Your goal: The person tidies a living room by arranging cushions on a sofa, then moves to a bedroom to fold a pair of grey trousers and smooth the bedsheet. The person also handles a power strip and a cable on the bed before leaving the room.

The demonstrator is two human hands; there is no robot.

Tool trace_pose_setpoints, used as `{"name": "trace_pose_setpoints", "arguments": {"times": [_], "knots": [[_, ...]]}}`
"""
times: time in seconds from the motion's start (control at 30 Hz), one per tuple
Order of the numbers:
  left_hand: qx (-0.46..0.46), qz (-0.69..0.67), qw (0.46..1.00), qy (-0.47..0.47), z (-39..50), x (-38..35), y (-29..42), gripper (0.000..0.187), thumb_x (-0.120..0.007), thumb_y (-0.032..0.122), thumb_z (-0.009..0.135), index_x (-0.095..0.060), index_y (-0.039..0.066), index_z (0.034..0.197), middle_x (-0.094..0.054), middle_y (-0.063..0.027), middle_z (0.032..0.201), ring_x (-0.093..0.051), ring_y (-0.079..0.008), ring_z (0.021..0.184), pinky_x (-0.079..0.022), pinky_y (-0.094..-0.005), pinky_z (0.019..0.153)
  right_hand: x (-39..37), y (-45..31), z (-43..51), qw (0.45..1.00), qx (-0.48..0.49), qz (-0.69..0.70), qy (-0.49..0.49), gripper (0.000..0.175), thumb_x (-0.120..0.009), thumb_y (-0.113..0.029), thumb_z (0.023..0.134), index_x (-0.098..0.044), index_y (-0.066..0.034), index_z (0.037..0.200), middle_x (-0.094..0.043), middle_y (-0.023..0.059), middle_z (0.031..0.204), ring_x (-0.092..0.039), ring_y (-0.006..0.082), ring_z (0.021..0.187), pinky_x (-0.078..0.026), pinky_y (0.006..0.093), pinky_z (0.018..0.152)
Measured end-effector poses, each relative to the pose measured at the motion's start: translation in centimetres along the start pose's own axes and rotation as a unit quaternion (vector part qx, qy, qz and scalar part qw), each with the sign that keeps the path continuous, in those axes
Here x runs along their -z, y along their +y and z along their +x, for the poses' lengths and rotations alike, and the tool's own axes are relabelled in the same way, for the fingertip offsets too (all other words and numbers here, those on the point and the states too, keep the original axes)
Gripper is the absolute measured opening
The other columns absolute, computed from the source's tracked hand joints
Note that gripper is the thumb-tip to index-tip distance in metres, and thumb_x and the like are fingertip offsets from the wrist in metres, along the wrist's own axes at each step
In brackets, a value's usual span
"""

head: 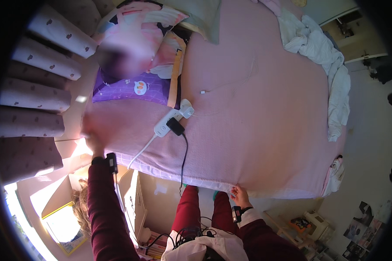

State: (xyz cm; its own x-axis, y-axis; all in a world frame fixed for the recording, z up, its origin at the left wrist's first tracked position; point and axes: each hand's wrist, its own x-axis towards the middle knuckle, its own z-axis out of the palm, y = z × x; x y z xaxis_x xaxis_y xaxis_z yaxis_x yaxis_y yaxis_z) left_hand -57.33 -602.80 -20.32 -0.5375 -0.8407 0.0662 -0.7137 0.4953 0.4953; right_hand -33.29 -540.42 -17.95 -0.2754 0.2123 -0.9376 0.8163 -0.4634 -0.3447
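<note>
A pink bed sheet (pixel 248 130) covers the mattress before me, with a pale checked layer (pixel 196 184) showing along its near edge. My right hand (pixel 240 195) pinches the sheet's near edge with thumb and fingers. At the bed's left corner, my left hand (pixel 93 142) reaches to the sheet's edge; glare and blur hide its fingers. On the sheet lies a white power strip (pixel 166 123) with a black adapter (pixel 175 126) and a white charger (pixel 187 111) plugged in. A thin white cable (pixel 228 85) trails across the sheet.
Patterned pillows (pixel 170 19) and a purple cushion (pixel 130 88) lie at the upper left, near pleated curtains (pixel 32 98). A crumpled white quilt (pixel 334 75) runs down the right side. A wooden cabinet (pixel 135 202) stands below the bed's left part. A black cord (pixel 185 156) hangs over the near edge.
</note>
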Motion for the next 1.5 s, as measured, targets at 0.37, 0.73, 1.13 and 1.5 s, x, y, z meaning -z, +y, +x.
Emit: {"name": "trace_pose_setpoints", "arguments": {"times": [0.37,0.73,1.13,1.5], "knots": [[0.190,-0.142,0.941,-0.239,3.3,-0.3,-5.7,0.077,-0.028,0.071,0.073,-0.056,0.001,0.091,-0.054,-0.0029,0.061,-0.044,-0.0120,0.046,-0.035,-0.0258,0.043,-3.2,1.3,2.6,0.990,0.003,-0.027,0.136,0.017,-0.051,-0.023,0.076,-0.051,-0.0079,0.083,-0.052,0.0042,0.075,-0.052,0.0159,0.065,-0.048,0.0353,0.052],[-0.444,-0.145,0.802,-0.372,-27.3,1.7,11.5,0.020,-0.052,0.000,0.075,-0.053,0.002,0.095,-0.054,-0.0116,0.093,-0.050,-0.0257,0.092,-0.037,-0.0352,0.085,3.8,0.3,-0.3,0.991,-0.026,-0.036,-0.128,0.040,-0.048,-0.048,0.079,-0.050,-0.0085,0.083,-0.055,0.0031,0.074,-0.053,0.0148,0.069,-0.043,0.0346,0.061],[-0.705,-0.082,0.476,-0.519,-67.6,-2.9,23.6,0.047,-0.059,0.013,0.066,-0.047,0.010,0.111,-0.047,-0.0129,0.109,-0.043,-0.0308,0.102,-0.038,-0.0405,0.086,38.5,-4.6,7.2,0.890,0.201,0.376,0.159,0.027,-0.043,-0.040,0.083,-0.052,-0.0155,0.090,-0.054,-0.0019,0.081,-0.050,0.0110,0.068,-0.042,0.0287,0.062],[-0.654,0.091,0.369,-0.654,-74.5,-4.3,24.7,0.020,-0.050,0.006,0.066,-0.055,0.004,0.086,-0.054,-0.0158,0.089,-0.051,-0.0333,0.085,-0.043,-0.0399,0.073,46.6,-12.1,7.1,0.897,0.195,0.354,0.179,0.041,-0.049,-0.043,0.081,-0.051,-0.0053,0.098,-0.059,0.0010,0.079,-0.057,0.0155,0.062,-0.043,0.0249,0.047]]}}
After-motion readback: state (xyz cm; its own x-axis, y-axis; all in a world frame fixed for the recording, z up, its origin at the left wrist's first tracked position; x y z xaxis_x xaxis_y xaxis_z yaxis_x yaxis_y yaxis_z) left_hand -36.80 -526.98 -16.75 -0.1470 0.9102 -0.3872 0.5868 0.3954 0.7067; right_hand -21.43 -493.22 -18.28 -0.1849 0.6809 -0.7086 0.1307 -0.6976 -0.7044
